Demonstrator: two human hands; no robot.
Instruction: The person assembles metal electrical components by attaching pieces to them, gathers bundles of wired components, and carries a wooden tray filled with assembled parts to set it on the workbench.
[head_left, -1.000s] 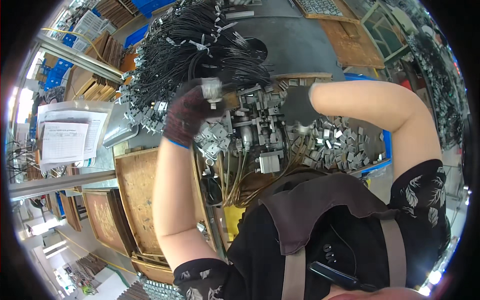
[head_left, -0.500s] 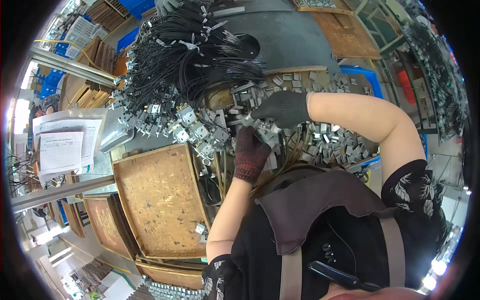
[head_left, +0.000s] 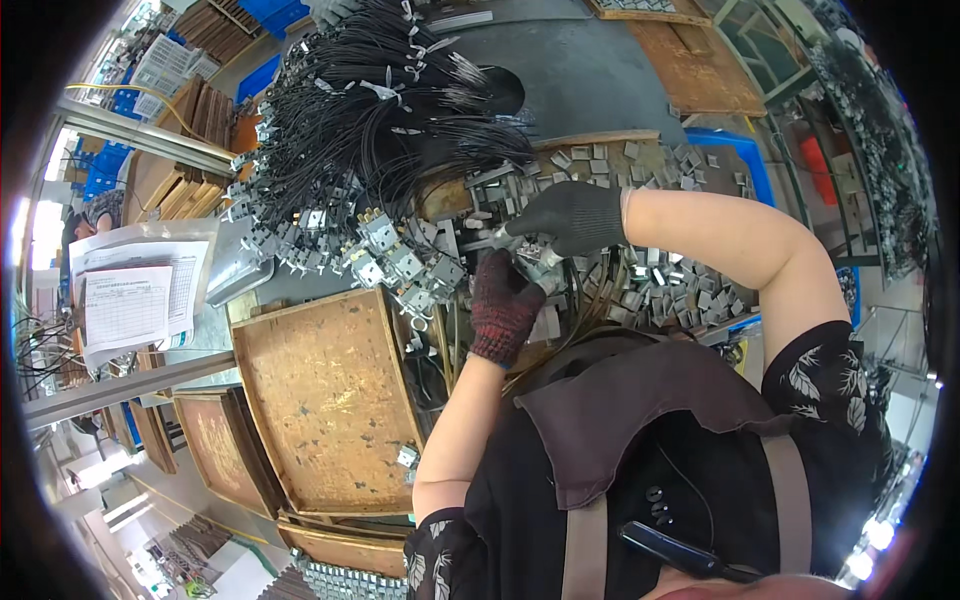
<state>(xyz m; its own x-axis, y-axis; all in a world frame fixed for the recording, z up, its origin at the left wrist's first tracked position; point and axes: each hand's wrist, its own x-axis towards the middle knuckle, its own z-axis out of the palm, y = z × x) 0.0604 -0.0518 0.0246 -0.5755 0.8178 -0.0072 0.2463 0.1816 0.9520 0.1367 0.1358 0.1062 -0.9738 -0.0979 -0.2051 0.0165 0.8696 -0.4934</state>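
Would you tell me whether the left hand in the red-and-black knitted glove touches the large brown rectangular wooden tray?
Apart. The head view shows a plain gap, with the left hand well right of the wooden tray.

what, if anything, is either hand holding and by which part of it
It cannot be told: the left hand and right hand are close together beside silver brackets, and any hold is unclear.

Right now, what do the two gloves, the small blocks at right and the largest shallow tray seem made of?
Left-hand glove: matte knit yarn, its red-and-dark stitches showing. Right-hand glove: probably knit too, dark grey, cuff ribbed. Small blocks: likely metal, their silvery faces glinting. Shallow tray: apparently wood, brown, scuffed in patches.
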